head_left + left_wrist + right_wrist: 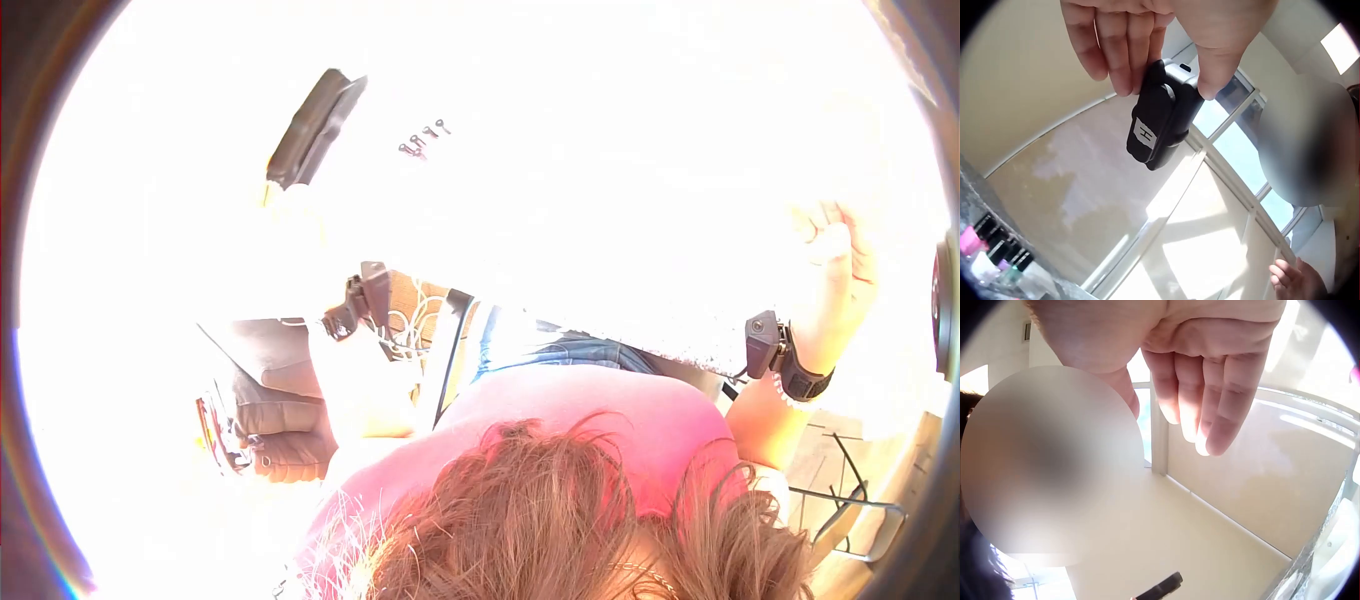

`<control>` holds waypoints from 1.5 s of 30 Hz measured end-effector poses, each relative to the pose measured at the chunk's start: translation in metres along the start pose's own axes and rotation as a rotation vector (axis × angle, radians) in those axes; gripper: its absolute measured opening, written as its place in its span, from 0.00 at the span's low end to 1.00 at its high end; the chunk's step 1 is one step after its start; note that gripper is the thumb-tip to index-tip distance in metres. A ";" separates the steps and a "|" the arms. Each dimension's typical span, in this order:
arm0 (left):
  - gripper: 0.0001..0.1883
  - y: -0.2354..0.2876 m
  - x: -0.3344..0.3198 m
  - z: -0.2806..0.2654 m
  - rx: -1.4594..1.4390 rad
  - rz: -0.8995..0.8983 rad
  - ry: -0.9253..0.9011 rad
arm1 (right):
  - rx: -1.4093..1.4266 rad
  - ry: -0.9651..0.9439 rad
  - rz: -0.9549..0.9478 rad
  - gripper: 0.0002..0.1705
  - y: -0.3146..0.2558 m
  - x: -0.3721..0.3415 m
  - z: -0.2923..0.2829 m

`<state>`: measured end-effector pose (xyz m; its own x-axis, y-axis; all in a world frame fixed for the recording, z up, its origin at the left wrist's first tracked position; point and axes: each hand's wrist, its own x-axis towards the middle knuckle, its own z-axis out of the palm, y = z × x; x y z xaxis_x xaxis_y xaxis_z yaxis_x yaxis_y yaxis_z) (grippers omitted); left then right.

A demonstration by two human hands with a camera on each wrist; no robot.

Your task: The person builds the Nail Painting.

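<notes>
Fingers (pixel 1138 40) and thumb of the left hand (pixel 1207 25) pinch a black oblong case (pixel 1157 119) by one end, the four fingers along one side and the thumb against the other. On the right hand (pixel 1200 337) the fingers hang relaxed and slightly bent, well apart from the thing and holding nothing.

Biggest of all is the tabletop (pixel 600 230), so washed out by glare in the head view that most of its surface cannot be read. A window (pixel 1238 150) lets in hard light beyond it. Then comes the person's pink top (pixel 610 400), above blue jeans (pixel 570 350) at the table's near edge. Each wrist wears a small dark camera, the right one (pixel 762 338) on a black strap.

Smaller again, the case juts outward from the left hand, over the left part of the table; it looks held in the air, though the glare hides any gap below. Near it stands a row of nail polish bottles (pixel 997 247) with black caps. Least of all is the white label (pixel 1144 132) on the case, marked H.

The step in hand seems to be carrying or presenting the case one-handed. Any next move would call for a steady pinch, since the long end is unsupported, and room kept from the bottles.
</notes>
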<state>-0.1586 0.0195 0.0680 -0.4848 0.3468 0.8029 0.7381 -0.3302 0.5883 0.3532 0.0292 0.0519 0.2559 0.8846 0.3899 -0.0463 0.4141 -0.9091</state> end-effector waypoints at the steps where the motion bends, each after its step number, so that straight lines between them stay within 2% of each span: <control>1: 0.42 -0.025 0.004 -0.011 0.013 0.005 -0.001 | 0.011 -0.004 0.008 0.22 -0.006 -0.001 0.017; 2: 0.36 -0.060 0.007 -0.022 -0.068 -0.180 -0.065 | 0.061 -0.027 -0.053 0.20 -0.011 -0.001 0.030; 3: 0.33 -0.013 0.025 -0.067 -0.178 -0.370 -0.099 | 0.097 -0.063 -0.148 0.19 -0.108 -0.006 0.002; 4: 0.28 0.089 0.042 -0.099 -0.107 -0.463 -0.107 | 0.035 -0.063 -0.146 0.19 -0.214 -0.006 -0.052; 5: 0.27 0.180 0.073 -0.128 -0.174 -0.507 -0.091 | 0.037 -0.064 -0.147 0.19 -0.311 -0.006 -0.081; 7: 0.24 0.184 0.068 -0.146 -0.101 -0.518 -0.084 | 0.018 -0.253 -0.156 0.18 -0.337 -0.009 -0.086; 9: 0.26 0.177 0.060 -0.179 -0.077 -0.526 -0.184 | -0.004 -0.279 -0.166 0.18 -0.369 -0.018 -0.099; 10: 0.27 0.218 0.065 -0.228 -0.022 -0.538 -0.195 | -0.004 -0.291 -0.163 0.18 -0.419 -0.052 -0.107; 11: 0.29 0.224 0.061 -0.237 0.026 -0.558 -0.210 | -0.015 -0.304 -0.159 0.18 -0.427 -0.060 -0.106; 12: 0.29 0.230 0.050 -0.272 0.017 -0.556 -0.218 | 0.020 -0.306 -0.145 0.17 -0.444 -0.094 -0.113; 15: 0.32 0.226 0.046 -0.281 0.281 -0.492 -0.330 | 0.009 -0.340 -0.127 0.16 -0.448 -0.098 -0.113; 17: 0.31 0.226 0.043 -0.283 0.412 -0.379 -0.413 | 0.007 -0.337 -0.133 0.16 -0.447 -0.102 -0.114; 20: 0.33 0.217 0.044 -0.292 0.489 -0.357 -0.484 | -0.005 -0.331 -0.125 0.15 -0.445 -0.108 -0.116; 21: 0.36 0.243 0.047 -0.287 0.753 -0.318 -0.517 | -0.009 -0.331 -0.111 0.15 -0.445 -0.109 -0.117; 22: 0.36 0.238 0.039 -0.288 0.799 -0.283 -0.415 | -0.004 -0.317 -0.105 0.14 -0.439 -0.115 -0.119; 23: 0.36 0.224 0.002 -0.297 0.839 -0.250 -0.310 | -0.028 -0.308 -0.122 0.14 -0.415 -0.148 -0.127; 24: 0.35 0.223 -0.021 -0.310 0.682 -0.207 -0.255 | -0.028 -0.292 -0.111 0.14 -0.405 -0.172 -0.134; 25: 0.33 0.238 -0.015 -0.302 0.515 -0.162 -0.201 | -0.033 -0.267 -0.105 0.14 -0.405 -0.175 -0.138; 26: 0.28 0.246 -0.045 -0.323 0.349 -0.111 -0.144 | -0.037 -0.229 -0.108 0.14 -0.389 -0.222 -0.145; 27: 0.21 0.263 -0.091 -0.379 0.128 -0.096 -0.099 | -0.058 -0.215 -0.123 0.14 -0.383 -0.309 -0.152; 28: 0.17 0.294 -0.111 -0.442 -0.004 -0.066 -0.114 | -0.024 -0.179 -0.117 0.14 -0.405 -0.385 -0.156; 29: 0.15 0.327 -0.118 -0.485 -0.134 -0.036 -0.127 | 0.014 -0.146 -0.112 0.14 -0.427 -0.431 -0.159; 30: 0.15 0.352 -0.121 -0.508 -0.192 -0.058 -0.259 | 0.036 -0.106 -0.123 0.14 -0.434 -0.454 -0.162; 31: 0.16 0.373 -0.122 -0.504 -0.246 -0.079 -0.390 | 0.028 -0.096 -0.133 0.14 -0.430 -0.449 -0.169; 33: 0.19 0.415 -0.133 -0.492 -0.501 -0.218 -0.427 | 0.237 -0.052 -0.113 0.15 -0.434 -0.456 -0.177; 34: 0.19 0.425 -0.138 -0.478 -0.578 -0.323 -0.453 | 0.253 0.061 -0.094 0.16 -0.432 -0.451 -0.175; 35: 0.20 0.431 -0.144 -0.464 -0.651 -0.427 -0.479 | 0.255 0.066 -0.097 0.16 -0.424 -0.445 -0.181; 37: 0.20 0.433 -0.157 -0.431 -0.764 -0.553 -0.562 | 0.139 0.296 -0.199 0.16 -0.402 -0.437 -0.197; 38: 0.21 0.439 -0.162 -0.415 -0.770 -0.626 -0.587 | 0.134 0.294 -0.206 0.16 -0.397 -0.436 -0.199; 40: 0.23 0.441 -0.170 -0.387 -0.826 -0.745 -0.617 | 0.152 0.431 -0.143 0.15 -0.389 -0.431 -0.201; 41: 0.24 0.436 -0.174 -0.373 -0.846 -0.778 -0.608 | 0.152 0.428 -0.151 0.15 -0.383 -0.431 -0.205; 43: 0.26 0.429 -0.176 -0.358 -0.917 -0.867 -0.622 | 0.324 0.380 -0.068 0.15 -0.379 -0.434 -0.211; 45: 0.28 0.421 -0.182 -0.350 -0.954 -0.886 -0.599 | 0.329 0.418 -0.032 0.17 -0.381 -0.436 -0.211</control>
<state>0.0756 -0.4898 0.2032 -0.1658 0.9782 0.1246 -0.4053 -0.1828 0.8957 0.4632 -0.5595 0.1974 0.6219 0.7373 0.2640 -0.3152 0.5443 -0.7775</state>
